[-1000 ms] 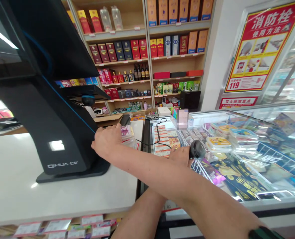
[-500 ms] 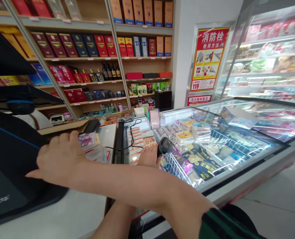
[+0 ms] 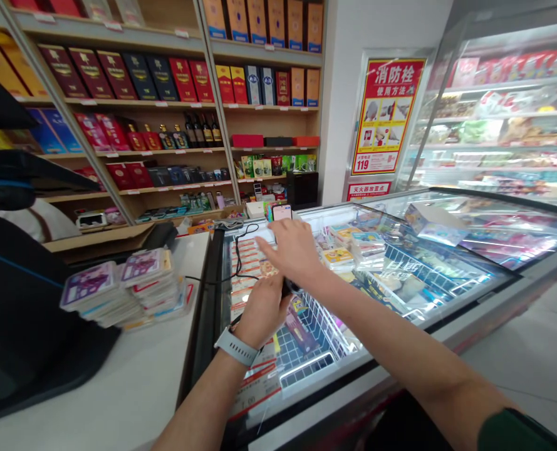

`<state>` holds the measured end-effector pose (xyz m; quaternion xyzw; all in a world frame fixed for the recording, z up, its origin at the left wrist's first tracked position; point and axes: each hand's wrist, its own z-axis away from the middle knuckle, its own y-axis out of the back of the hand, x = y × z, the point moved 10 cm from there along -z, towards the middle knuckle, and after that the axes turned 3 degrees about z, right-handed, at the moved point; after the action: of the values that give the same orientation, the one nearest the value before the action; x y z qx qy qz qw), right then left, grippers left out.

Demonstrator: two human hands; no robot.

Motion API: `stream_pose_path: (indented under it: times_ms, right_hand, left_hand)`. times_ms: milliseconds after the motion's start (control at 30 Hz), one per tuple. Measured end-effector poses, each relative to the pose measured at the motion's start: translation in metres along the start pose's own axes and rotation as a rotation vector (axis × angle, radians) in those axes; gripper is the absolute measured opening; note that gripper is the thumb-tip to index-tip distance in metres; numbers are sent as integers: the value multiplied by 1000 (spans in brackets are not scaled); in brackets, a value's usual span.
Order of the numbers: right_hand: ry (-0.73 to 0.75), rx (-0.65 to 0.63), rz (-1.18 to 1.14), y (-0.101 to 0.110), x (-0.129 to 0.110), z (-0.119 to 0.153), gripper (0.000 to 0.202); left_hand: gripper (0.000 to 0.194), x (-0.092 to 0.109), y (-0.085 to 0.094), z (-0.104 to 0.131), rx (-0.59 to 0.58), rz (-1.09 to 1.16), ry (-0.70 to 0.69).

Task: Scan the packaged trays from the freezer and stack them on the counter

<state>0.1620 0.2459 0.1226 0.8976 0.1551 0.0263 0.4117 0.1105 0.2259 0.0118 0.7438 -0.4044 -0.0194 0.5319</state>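
Note:
My left hand (image 3: pixel 263 310), with a grey-banded watch on its wrist, is closed around a black handheld scanner (image 3: pixel 289 287). Most of the scanner is hidden by my hands. My right hand (image 3: pixel 297 250) extends over the scanner above the freezer glass, fingers stretched out and thumb apart. Just past those fingers stands a phone (image 3: pixel 282 212) with a lit screen; whether they touch it I cannot tell. A black cable (image 3: pixel 239 263) lies on the glass at the left. Stacks of flat printed packs (image 3: pixel 147 266) sit on the white counter (image 3: pixel 165 363).
A glass-topped chest freezer (image 3: pixel 447 313) with wire baskets and packaged food stretches off to the right. A black checkout machine (image 3: pixel 19 313) stands at the left. Shelves of boxes and bottles (image 3: pixel 160 103) line the back wall, beside a red fire-hydrant poster (image 3: pixel 387 116).
My right hand has moved from the packs by the checkout machine rightward over the freezer. The pack stacks are now uncovered. My left hand keeps the scanner, whose head has dropped from sight.

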Motion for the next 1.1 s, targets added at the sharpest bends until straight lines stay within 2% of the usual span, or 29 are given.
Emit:
stream_pose_path:
  times_ms: [133,200,267,400,500,567,833,1100]
  right_hand:
    - [-205,-126,145,-39,126,28,51]
    - [-222,-180,185,-57,169,45,51]
    - [-159,-219,203,-73,191,59,51]
    - [15,-262,265,-93,200,79,62]
    - [82,-291,278,-98,197,86,70]
    - [105,-309,270,-98,194,88,69]
    - [124,-359,201,-88,190,93,61]
    - [107,-396,161,-92,192,98,50]
  left_hand:
    - [40,6,4,2,5,-6,-31]
    - [40,7,6,2,10,-5,-31]
    - [42,7,6,2,14,-1,-32]
    - [43,5,3,1,13,2,-23]
    - [43,2,0,0,-6,-6,-18]
    - [42,0,-1,-1,-10,-9,-15]
    - [41,-1,8,-1,5,-32,-7]
    - [40,4,11,0,6,-37,-5]
